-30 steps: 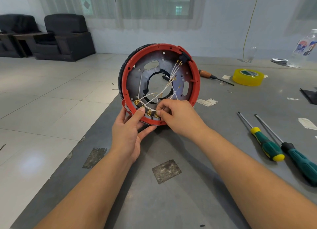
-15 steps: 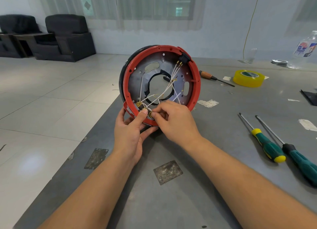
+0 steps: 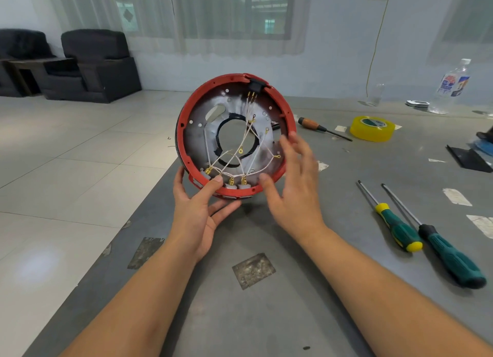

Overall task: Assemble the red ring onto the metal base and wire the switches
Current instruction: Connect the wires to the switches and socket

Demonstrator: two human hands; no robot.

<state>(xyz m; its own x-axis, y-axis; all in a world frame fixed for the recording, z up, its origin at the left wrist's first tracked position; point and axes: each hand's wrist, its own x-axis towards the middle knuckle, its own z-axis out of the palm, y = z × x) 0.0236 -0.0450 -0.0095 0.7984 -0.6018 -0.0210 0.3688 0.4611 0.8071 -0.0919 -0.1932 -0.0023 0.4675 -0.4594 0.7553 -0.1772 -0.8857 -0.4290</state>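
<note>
Red ring (image 3: 186, 121) with white wires (image 3: 241, 148) inside: left hand (image 3: 198, 209) grip clamped, right hand (image 3: 293, 185) spread.

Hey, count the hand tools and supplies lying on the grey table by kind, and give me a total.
Screwdrivers: 3, wooden-handled, green-and-yellow, dark green
Tape rolls: 1, yellow
Plastic bottles: 1
Total: 5

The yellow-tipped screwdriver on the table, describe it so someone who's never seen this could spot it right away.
Start at the grey table and look to the person's right, past the right hand. Two green-handled screwdrivers lie side by side; the yellow-tipped screwdriver is the one nearer the hand. Its yellow collar and yellow end cap set it apart from the all-dark-green screwdriver beside it.
</note>
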